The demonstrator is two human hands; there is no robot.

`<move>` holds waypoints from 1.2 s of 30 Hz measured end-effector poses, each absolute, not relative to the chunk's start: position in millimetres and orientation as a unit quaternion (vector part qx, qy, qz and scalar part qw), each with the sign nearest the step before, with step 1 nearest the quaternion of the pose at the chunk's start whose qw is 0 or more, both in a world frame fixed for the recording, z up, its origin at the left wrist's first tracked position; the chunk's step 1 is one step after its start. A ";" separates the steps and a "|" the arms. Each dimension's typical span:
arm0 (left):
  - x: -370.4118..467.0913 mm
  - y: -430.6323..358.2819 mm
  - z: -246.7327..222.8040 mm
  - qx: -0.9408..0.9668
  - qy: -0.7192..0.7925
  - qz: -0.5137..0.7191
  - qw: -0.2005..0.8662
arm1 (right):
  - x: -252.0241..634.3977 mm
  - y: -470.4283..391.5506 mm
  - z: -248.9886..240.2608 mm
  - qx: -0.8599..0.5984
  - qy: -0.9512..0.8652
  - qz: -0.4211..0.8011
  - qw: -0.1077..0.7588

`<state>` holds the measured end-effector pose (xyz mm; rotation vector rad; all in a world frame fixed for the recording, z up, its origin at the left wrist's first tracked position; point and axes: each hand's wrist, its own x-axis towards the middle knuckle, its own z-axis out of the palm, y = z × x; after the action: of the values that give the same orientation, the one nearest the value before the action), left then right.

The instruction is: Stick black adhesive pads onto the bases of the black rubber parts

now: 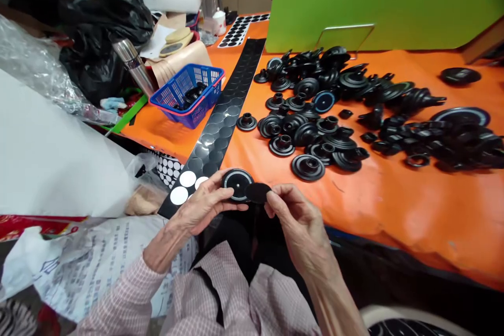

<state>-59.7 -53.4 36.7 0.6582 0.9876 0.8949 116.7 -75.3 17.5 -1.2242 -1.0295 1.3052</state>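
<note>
My left hand (210, 200) grips a round black plastic disc part (236, 181) by its rim; a pale ring and a small bright centre show on its face. Between the thumb and fingers of my right hand (293, 207) is a thin black round sticker (258, 193), its left edge overlapping the disc part's right side. Beside my left hand runs a long black sticker strip (214, 139), with white circles at its near end where the backing shows. Several black flanged parts (308, 167) lie in a loose pile beyond my right hand.
A blue basket (187, 92) with black pieces stands left of the strip. Behind it are a steel thermos (134, 65) and black plastic bags (106, 37). A green board (386, 0) rises at the back of the orange table (394, 205). More black parts (464, 139) spread rightward.
</note>
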 end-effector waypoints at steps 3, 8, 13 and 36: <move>-59.1 -57.7 36.6 0.296 0.446 0.411 0.738 | 113.5 -75.9 14.7 -0.522 -0.425 0.521 0.525; -55.9 -61.8 38.4 0.290 0.435 0.401 0.752 | 100.6 -78.8 11.0 -0.558 -0.421 0.472 0.536; -54.2 -63.7 37.6 0.284 0.433 0.401 0.755 | 90.6 -81.3 10.0 -0.571 -0.415 0.456 0.542; -55.1 -66.1 29.4 0.293 0.416 0.414 0.754 | 77.7 -84.8 -0.3 -0.596 -0.463 0.367 0.544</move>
<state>-55.1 -66.1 29.4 0.6401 0.9082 0.9037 77.7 -84.8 -0.3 -1.4138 -1.0979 0.8712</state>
